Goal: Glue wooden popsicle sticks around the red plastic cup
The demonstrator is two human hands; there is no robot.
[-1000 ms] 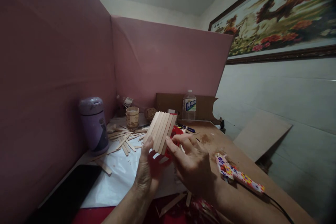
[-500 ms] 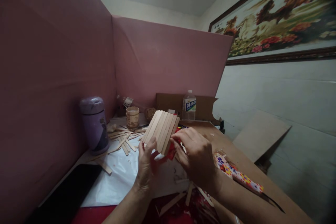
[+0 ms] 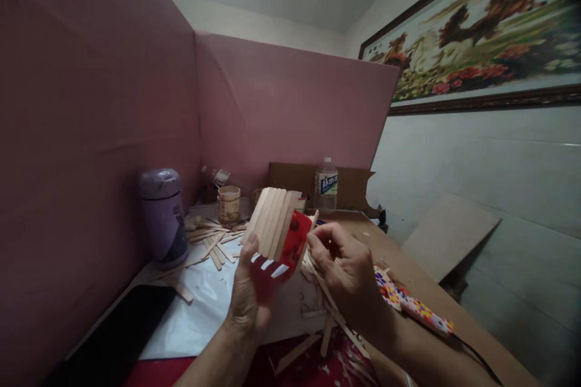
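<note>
My left hand (image 3: 247, 281) is wrapped round a red container (image 3: 297, 236) faced with a row of pale wooden craft sticks (image 3: 271, 221), its thumb on the lower left of the row. The container is held tilted above the table; a shiny red side with dark marks shows right of the sticks. My right hand (image 3: 342, 260) is closed in a pinch at that side's right edge, where a stick end pokes up. What lies between its fingertips, if anything, is too small to make out.
Loose craft sticks (image 3: 213, 242) lie on white sheeting (image 3: 204, 308) at left. Behind them stand a purple flask (image 3: 163, 217), a small wooden cup (image 3: 229, 204) and a plastic bottle (image 3: 327, 184). A flower-patterned corded tool (image 3: 422, 308) rests at right; a black flat object (image 3: 122, 326) lies front left.
The container has turned in my left hand, so much more of its red side shows. My right hand has shifted slightly right, from the sticks' edge to the red side's edge.
</note>
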